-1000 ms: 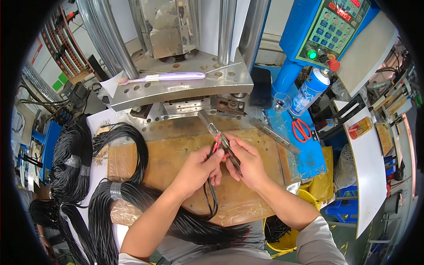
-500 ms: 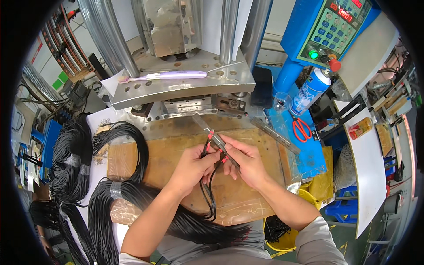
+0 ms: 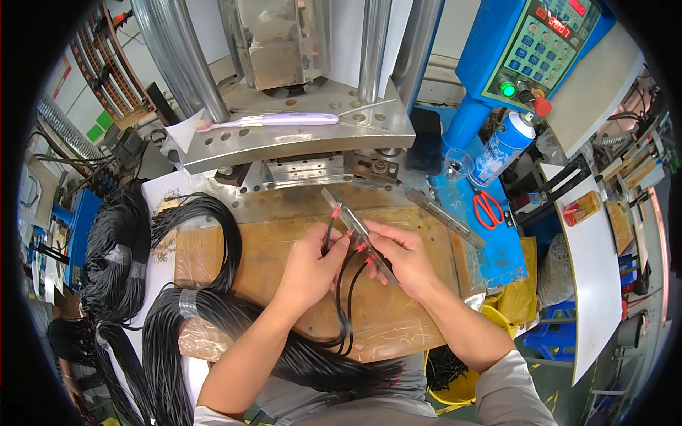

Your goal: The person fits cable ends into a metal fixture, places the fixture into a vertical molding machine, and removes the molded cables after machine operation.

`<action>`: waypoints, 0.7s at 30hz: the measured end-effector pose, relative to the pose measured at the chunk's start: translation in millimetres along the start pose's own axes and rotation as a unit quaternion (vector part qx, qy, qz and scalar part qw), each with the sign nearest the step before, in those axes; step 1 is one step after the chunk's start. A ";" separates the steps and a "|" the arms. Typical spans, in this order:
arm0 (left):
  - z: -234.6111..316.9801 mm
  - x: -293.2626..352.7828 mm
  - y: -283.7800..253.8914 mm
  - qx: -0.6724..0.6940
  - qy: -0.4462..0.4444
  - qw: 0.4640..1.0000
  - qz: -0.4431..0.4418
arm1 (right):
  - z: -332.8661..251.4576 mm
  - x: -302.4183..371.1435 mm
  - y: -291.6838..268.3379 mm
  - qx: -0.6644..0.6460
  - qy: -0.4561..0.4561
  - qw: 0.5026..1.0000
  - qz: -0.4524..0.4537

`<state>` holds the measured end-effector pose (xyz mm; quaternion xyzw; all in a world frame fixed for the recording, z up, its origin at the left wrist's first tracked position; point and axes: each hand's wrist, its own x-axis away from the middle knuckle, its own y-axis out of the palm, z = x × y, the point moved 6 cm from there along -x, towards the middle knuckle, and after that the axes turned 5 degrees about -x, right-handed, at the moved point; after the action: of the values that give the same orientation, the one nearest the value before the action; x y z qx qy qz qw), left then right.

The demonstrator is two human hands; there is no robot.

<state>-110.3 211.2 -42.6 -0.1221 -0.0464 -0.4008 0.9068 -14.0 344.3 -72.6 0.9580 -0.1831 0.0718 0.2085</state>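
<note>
My right hand [image 3: 403, 257] is closed on a narrow metal bar [image 3: 354, 223], thumb on top, and the bar slants from upper left to lower right over the board. Several black cables with red ends [image 3: 361, 247] sit along the bar's near side. My left hand [image 3: 315, 261] is just left of the bar, thumb and fingers pinched round one of these black cables [image 3: 330, 231]; part of the grip is hidden. The other cables loop down [image 3: 344, 319] beneath my hands.
Bundles of black cable [image 3: 117, 263] lie left and in front of me on a brown board [image 3: 256, 248]. Behind stands a metal press [image 3: 298, 145] bearing a purple toothbrush [image 3: 298, 119]. A second metal bar [image 3: 447, 217], red-handled scissors [image 3: 487, 209], a spray can [image 3: 503, 149] and a control panel [image 3: 536, 53] are right.
The bar has shifted slightly right, and more of the red cable ends along it now show. My left hand's fingers have drawn a little away from the bar.
</note>
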 end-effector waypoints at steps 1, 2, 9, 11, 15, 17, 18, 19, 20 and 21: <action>0.9 1.1 -0.7 0.001 -0.014 1.000 -0.001 | 0.6 0.2 -0.4 0.012 -0.003 1.000 0.000; -0.5 0.8 -2.0 0.002 -0.014 1.000 0.000 | 0.2 1.0 0.6 0.013 -0.003 1.000 -0.001; -2.2 1.8 -0.1 0.117 -0.039 0.992 -0.042 | -0.5 0.1 -2.6 0.069 -0.022 0.997 -0.003; -6.0 0.4 0.4 0.116 -0.028 0.992 -0.040 | -5.6 2.5 2.9 0.076 -0.018 0.997 -0.005; -4.5 -4.1 -21.8 0.176 -0.012 0.979 0.107 | -13.6 2.3 3.7 0.061 0.012 0.998 0.002; -3.0 -2.8 -14.6 0.164 -0.056 0.982 0.080 | -10.0 -0.2 -0.7 0.066 0.004 0.998 0.003; -5.3 -1.8 -10.9 0.136 -0.062 0.986 0.069 | -9.8 -0.8 -3.1 0.100 -0.018 0.994 0.027; -6.4 -1.6 -9.6 0.138 -0.061 0.986 0.072 | -11.6 -0.6 -4.8 0.133 -0.041 0.989 0.051; -5.8 -2.0 -6.7 0.106 -0.053 0.992 0.054 | -12.0 -0.8 -3.9 0.135 -0.041 0.989 0.048; -6.7 -1.5 -5.3 0.073 -0.047 0.996 0.038 | -10.6 -1.3 -2.3 0.141 -0.039 0.988 0.045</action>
<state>-115.3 207.1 -48.4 -0.0761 -0.1130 -0.3557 0.9246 -15.0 351.2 -64.1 0.9708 -0.2219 0.0687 0.0604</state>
